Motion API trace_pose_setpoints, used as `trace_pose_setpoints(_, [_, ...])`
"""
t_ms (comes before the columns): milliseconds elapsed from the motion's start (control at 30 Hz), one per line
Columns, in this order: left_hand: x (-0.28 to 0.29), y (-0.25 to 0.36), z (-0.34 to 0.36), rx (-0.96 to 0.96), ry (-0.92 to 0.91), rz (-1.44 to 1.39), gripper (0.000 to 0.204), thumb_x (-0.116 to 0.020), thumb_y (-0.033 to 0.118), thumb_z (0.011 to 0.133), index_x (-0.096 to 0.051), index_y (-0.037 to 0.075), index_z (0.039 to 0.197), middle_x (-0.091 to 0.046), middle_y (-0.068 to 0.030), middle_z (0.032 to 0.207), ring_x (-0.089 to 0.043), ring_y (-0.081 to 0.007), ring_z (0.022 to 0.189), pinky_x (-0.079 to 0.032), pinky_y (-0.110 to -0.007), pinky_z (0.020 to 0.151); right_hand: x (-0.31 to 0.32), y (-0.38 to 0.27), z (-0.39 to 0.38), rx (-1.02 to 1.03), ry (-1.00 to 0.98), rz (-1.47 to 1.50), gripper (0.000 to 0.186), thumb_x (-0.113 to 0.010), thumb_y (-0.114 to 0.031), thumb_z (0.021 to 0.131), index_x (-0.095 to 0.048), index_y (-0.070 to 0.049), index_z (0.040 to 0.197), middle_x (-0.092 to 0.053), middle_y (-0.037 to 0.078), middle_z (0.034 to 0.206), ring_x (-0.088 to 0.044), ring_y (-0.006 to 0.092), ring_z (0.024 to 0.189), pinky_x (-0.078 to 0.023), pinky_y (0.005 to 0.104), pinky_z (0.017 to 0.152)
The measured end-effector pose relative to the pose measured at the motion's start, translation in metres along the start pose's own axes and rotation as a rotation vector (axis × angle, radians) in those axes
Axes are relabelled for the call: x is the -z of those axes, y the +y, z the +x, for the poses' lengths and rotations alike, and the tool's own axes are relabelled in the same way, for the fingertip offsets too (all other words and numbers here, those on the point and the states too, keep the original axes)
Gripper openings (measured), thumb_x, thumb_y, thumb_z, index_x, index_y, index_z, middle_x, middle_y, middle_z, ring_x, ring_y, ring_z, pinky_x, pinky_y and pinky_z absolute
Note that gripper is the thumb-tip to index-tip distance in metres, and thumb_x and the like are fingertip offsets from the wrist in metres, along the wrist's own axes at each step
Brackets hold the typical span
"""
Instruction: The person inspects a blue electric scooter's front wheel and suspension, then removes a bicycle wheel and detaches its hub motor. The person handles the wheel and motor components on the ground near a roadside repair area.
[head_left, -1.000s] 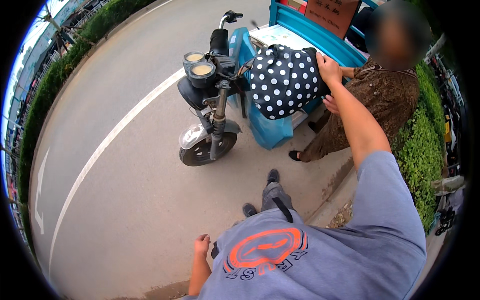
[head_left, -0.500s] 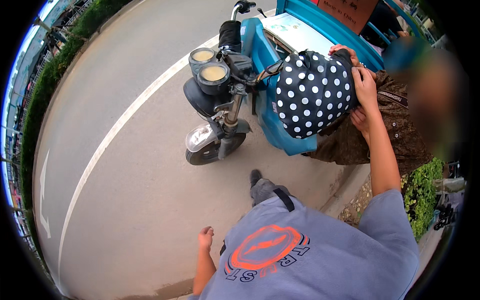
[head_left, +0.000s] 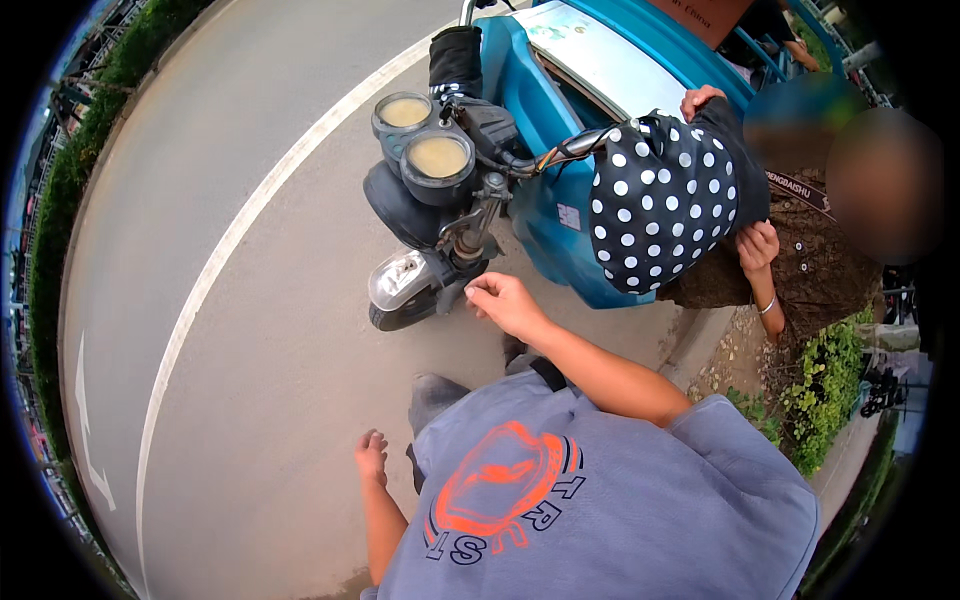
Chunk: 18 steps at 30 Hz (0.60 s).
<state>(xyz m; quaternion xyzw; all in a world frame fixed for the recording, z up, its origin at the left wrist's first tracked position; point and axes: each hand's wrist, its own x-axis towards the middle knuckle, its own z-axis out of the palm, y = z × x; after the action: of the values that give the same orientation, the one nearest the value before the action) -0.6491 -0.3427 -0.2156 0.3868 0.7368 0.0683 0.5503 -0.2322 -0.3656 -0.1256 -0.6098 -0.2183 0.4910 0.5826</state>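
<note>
Enclosing part of a handlebar [head_left: 577,147], polka-dot cover [head_left: 665,205], co-worker's 2 hands [head_left: 757,246] touching it

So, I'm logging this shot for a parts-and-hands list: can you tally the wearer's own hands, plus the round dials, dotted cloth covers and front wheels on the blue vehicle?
Wearer's hands: 2 (left hand, right hand)
Round dials: 2
Dotted cloth cover: 1
Front wheel: 1
Total: 6

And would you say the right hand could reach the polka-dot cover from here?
Probably yes: the right hand looks empty, and nothing seems to block its way to the polka-dot cover.
</note>
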Motion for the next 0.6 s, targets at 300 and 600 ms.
trace_pose_setpoints(300, [0.115,-0.037,0.094,0.196,-0.08,-0.065,0.042,-0.053,0.024,0.089,-0.049,0.004,0.125,-0.059,-0.0122,0.115,-0.057,-0.0267,0.104,-0.044,-0.042,0.083,-0.053,-0.001,0.076,-0.214,0.559,0.339,0.021,-0.061,-0.027,0.089,-0.058,-0.006,0.089,-0.061,0.004,0.078,-0.053,0.009,0.056,-0.043,0.0239,0.047])
trace_pose_setpoints(600, [0.224,-0.018,0.191,0.264,-0.123,-0.038,0.042,-0.053,0.024,0.089,-0.048,0.004,0.126,-0.061,-0.01,0.11,-0.059,-0.0233,0.096,-0.045,-0.037,0.073,-0.082,-0.015,0.094,-0.325,0.87,0.181,0.023,-0.056,-0.028,0.092,-0.056,-0.007,0.083,-0.059,0.002,0.073,-0.051,0.0121,0.058,-0.042,0.0294,0.049])
